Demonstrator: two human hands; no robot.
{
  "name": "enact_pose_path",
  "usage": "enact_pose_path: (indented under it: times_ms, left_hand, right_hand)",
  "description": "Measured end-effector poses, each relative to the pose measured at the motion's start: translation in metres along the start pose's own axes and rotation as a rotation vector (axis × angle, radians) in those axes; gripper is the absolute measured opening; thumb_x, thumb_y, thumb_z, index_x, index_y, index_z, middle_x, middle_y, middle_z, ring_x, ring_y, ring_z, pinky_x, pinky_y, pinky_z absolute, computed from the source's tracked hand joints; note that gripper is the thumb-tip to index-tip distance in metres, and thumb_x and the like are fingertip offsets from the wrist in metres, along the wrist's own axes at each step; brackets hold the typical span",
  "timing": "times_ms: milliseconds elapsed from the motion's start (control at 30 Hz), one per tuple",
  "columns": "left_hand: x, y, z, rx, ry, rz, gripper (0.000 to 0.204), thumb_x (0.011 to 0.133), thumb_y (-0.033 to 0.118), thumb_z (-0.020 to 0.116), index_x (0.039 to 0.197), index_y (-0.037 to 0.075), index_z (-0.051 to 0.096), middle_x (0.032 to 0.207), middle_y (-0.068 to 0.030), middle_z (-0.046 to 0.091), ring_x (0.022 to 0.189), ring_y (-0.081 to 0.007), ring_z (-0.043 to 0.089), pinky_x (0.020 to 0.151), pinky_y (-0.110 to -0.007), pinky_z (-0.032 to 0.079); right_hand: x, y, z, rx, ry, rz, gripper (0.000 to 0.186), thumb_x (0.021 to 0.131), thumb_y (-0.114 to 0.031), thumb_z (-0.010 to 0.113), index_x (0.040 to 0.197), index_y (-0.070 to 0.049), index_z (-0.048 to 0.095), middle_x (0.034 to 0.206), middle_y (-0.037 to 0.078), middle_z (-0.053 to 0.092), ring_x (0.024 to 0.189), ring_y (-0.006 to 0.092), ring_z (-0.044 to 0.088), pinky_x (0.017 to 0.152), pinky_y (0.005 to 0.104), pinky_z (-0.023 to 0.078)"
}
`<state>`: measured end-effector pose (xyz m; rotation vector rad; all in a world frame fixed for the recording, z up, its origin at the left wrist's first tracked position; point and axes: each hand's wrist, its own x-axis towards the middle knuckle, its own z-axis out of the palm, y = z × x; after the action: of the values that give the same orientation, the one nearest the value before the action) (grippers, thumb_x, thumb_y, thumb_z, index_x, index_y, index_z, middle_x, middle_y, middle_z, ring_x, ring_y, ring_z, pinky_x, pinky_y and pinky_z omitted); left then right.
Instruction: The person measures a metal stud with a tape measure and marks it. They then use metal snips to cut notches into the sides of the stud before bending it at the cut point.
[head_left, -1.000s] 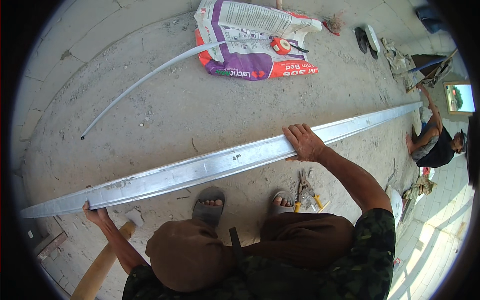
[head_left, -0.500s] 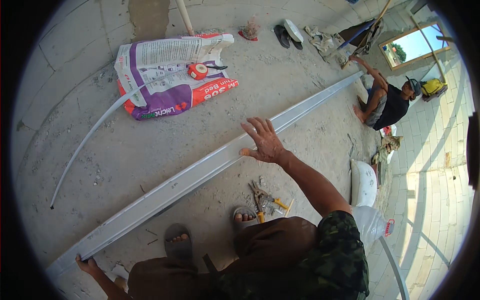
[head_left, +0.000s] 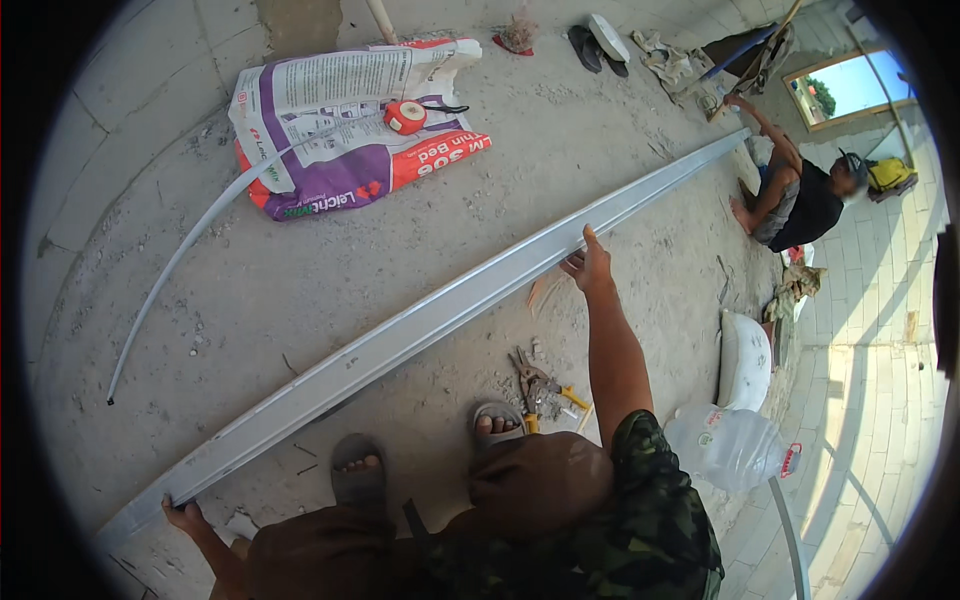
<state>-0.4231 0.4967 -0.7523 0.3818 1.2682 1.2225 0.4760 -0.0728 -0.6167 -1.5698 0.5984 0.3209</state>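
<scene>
A long grey metal channel (head_left: 390, 335) runs diagonally from the lower left to the far right. My left hand (head_left: 184, 517) grips its near edge close to the lower-left end, the thumb on top. Farther along, my right hand (head_left: 592, 264) holds the same near edge, thumb up on the metal and fingers curled at the underside. Beyond the channel, a red tape measure (head_left: 405, 117) rests on a printed bag (head_left: 350, 120), its blade drawn out and curving to the floor at left. Metal snips (head_left: 532, 383) with yellow handles lie between my right foot and the channel.
A co-worker (head_left: 800, 200) sits beside the channel's far end. At right stand a clear plastic jug (head_left: 735, 447) and a white sack (head_left: 745, 360). Slippers (head_left: 585, 48) and a cloth (head_left: 672, 65) lie by the far block wall. My sandalled feet (head_left: 358, 470) are at the near side.
My right hand has come off the channel's upper face, moved farther along and taken hold of the near edge. The left hand keeps its grip. The view has shifted slightly.
</scene>
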Motion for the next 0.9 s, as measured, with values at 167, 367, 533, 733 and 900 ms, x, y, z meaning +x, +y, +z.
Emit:
enact_pose_path:
  times_ms: [167,367,533,733,900]
  left_hand:
    - [0.002,0.0,-0.014,0.827,-0.23,0.705,0.033,0.084,0.013,0.062,0.114,0.0,0.058,0.114,-0.0145,0.057,0.105,-0.0273,0.057,0.1,-0.042,0.044]
    - [-0.018,0.043,0.001,0.282,-0.02,-0.001,0.053,0.085,0.027,0.067,0.127,0.001,0.05,0.121,-0.0182,0.052,0.111,-0.0304,0.054,0.103,-0.042,0.042]
    - [-0.053,0.078,0.035,1.214,-0.226,0.315,0.066,0.084,0.044,0.07,0.118,-0.008,0.048,0.103,-0.0178,0.056,0.087,-0.0314,0.063,0.071,-0.038,0.054]
    - [-0.129,0.071,0.131,1.756,0.176,0.227,0.061,0.081,0.043,0.073,0.112,-0.006,0.055,0.074,-0.0111,0.061,0.072,-0.0306,0.06,0.067,-0.043,0.05]
    - [-0.274,-0.017,0.314,1.493,-0.778,0.538,0.059,0.075,0.031,0.078,0.118,-0.004,0.057,0.114,-0.0221,0.062,0.106,-0.0365,0.059,0.089,-0.045,0.047]
  right_hand:
    - [0.025,0.015,0.017,-0.017,0.056,-0.011,0.074,0.08,-0.033,0.079,0.128,0.003,0.035,0.12,0.022,0.053,0.103,0.0329,0.059,0.085,0.0516,0.052]
    - [0.018,0.011,0.045,-0.031,0.118,-0.121,0.082,0.072,-0.019,0.085,0.127,0.003,0.028,0.119,0.02,0.051,0.105,0.0303,0.055,0.089,0.0527,0.047]
    - [0.015,0.027,0.043,-0.018,0.191,-0.182,0.036,0.073,-0.005,0.077,0.096,0.01,0.053,0.091,0.013,0.057,0.082,0.0233,0.057,0.073,0.0416,0.049]
    - [0.025,0.017,0.015,0.0,0.121,-0.27,0.027,0.072,0.003,0.072,0.091,0.011,0.055,0.089,0.013,0.059,0.08,0.0243,0.06,0.073,0.0375,0.05]
    - [0.054,0.019,0.022,-0.098,0.151,-0.483,0.041,0.069,0.002,0.073,0.102,0.01,0.049,0.09,0.013,0.057,0.08,0.0246,0.058,0.073,0.0401,0.05]
